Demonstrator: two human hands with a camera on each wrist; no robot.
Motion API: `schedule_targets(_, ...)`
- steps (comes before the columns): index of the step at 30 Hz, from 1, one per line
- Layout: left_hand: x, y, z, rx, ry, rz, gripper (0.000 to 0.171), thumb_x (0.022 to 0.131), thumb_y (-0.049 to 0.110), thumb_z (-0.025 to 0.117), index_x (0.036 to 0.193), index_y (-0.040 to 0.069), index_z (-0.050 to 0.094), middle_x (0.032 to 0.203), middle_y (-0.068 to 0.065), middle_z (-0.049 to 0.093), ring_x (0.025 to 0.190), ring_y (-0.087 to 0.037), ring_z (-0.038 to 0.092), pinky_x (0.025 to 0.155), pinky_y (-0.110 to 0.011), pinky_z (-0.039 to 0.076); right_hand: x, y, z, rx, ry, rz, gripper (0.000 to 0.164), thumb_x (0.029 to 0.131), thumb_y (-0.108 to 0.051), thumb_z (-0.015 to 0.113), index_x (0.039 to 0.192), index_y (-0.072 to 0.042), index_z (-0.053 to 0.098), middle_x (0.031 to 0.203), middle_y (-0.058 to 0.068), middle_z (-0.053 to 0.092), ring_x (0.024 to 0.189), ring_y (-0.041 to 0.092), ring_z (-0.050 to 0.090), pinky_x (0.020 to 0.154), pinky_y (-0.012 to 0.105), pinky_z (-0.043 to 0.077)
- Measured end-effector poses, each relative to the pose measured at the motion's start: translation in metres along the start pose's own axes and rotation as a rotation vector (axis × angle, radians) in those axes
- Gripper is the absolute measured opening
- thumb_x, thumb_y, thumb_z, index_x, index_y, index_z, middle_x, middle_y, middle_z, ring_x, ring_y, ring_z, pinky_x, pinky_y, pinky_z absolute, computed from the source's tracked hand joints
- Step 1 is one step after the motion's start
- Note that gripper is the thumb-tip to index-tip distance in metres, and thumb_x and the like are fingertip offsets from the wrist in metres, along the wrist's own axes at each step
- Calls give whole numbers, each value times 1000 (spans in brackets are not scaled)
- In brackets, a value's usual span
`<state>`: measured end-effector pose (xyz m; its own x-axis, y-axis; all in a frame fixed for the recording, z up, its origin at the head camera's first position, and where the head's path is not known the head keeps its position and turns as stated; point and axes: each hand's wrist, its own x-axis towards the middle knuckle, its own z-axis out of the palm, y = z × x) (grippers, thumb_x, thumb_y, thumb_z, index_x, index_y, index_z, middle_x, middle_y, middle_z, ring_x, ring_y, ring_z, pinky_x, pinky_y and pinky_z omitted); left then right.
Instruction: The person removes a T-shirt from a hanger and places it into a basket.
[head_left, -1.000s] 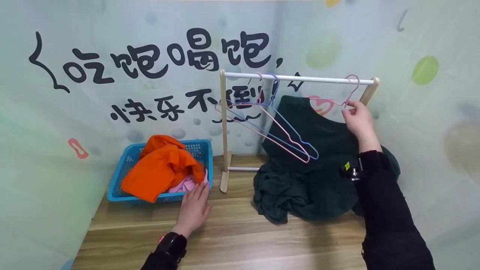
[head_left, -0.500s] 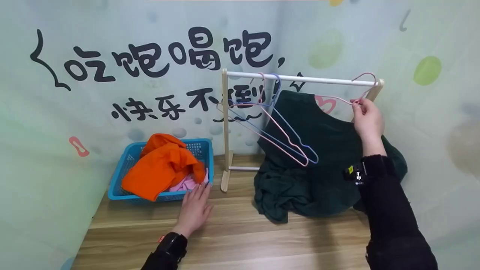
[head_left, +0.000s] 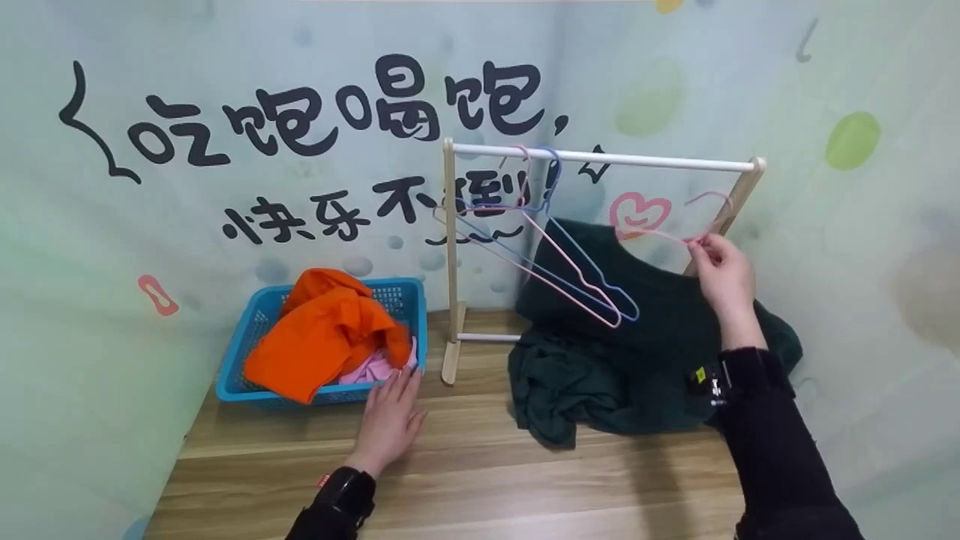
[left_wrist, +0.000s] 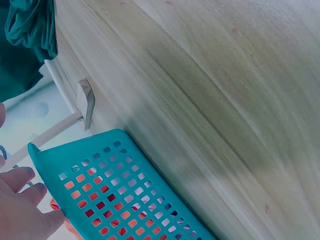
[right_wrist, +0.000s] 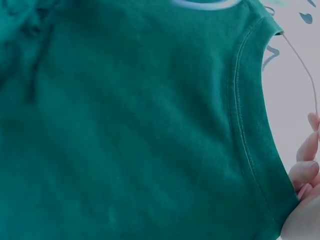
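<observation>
My right hand (head_left: 726,281) pinches the neck of a pink wire hanger (head_left: 660,235) between thumb and fingers. The hanger sits inside the round neckline of a dark green shirt (head_left: 660,352), and its bare hook is below the rack's white rail (head_left: 637,159). Folds of the shirt's lower part lie bunched on the table. In the right wrist view, the ribbed collar (right_wrist: 250,125) runs close beside the right-hand fingers (right_wrist: 306,150). My left hand (head_left: 386,424), fingers extended, rests at the near right rim of a blue plastic basket (head_left: 409,296).
Inside the basket lie an orange garment (head_left: 307,352) and pink cloth (head_left: 373,367). A pink hanger (head_left: 551,244) and a blue hanger (head_left: 551,180) without clothes hang toward the left of the rail. The wooden post (head_left: 451,262) stands between basket and shirt. A printed curtain (head_left: 225,45) backs the table.
My right hand first shifted right and slightly up with the hanger, then came down, bringing the hook from rail height to below it and lowering the shirt's shoulders. My left hand stayed put.
</observation>
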<state>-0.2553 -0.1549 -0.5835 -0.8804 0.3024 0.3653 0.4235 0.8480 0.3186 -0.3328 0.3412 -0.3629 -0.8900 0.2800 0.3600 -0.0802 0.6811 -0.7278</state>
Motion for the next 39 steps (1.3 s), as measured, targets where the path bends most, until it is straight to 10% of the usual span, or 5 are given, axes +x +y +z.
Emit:
schedule_targets(17, 3, 10, 2, -43, -10, -25, 72, 92, 23, 71, 152, 3, 36, 153, -20, 38, 140, -40, 32, 109, -66, 24, -72, 77, 44, 55, 65, -212, 19, 97, -17, 64, 100, 0, 72, 98, 14, 69, 84, 3, 54, 76, 19, 41)
schedule_targets(39, 28, 50, 14, -69, 22, 48, 71, 92, 24, 71, 151, 3, 37, 148, -22, 44, 138, -41, 36, 110, -65, 23, -110, 94, 93, 108, 31, -582, 12, 85, 4, 73, 89, -6, 75, 84, 7, 69, 69, 9, 53, 62, 15, 39)
